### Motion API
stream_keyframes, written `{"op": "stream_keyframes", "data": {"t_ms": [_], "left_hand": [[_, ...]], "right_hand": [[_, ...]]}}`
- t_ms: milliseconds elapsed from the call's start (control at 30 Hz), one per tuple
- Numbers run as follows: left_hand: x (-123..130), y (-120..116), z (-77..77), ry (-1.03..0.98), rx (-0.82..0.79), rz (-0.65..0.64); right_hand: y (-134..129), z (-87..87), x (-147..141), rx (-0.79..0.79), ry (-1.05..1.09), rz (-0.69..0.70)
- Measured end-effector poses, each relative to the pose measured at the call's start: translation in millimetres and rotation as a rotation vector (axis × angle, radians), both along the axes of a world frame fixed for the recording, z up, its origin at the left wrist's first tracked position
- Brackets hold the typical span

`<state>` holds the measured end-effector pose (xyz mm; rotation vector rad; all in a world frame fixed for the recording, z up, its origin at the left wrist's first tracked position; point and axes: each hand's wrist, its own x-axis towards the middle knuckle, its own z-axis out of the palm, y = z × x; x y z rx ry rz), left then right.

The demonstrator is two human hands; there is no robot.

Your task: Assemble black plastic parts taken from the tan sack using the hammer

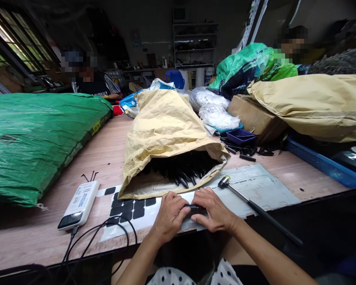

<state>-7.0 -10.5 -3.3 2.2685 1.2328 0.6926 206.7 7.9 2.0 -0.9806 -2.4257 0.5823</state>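
Your left hand and right hand grip opposite ends of the slim black part, in front of the tan sack's open mouth. Support both ends evenly; hold your right forearm clear of the black-handled hammer.

My left hand and right hand are bare, and so are my left forearm and right forearm as far as they show. Across my lap I wear a white polka-dot garment, printed with round black spots, solid and well apart. It shows as two pieces, the right one with a pointed, folded edge; its cut I can't tell.
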Motion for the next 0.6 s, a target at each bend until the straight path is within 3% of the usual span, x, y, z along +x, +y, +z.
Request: {"op": "stream_keyframes", "data": {"t_ms": [600], "left_hand": [[-3.6, -3.8, -3.7, -0.075, -0.01, 0.02]], "right_hand": [[-0.8, -1.2, 2.1, -0.053, 0.023, -0.013]]}}
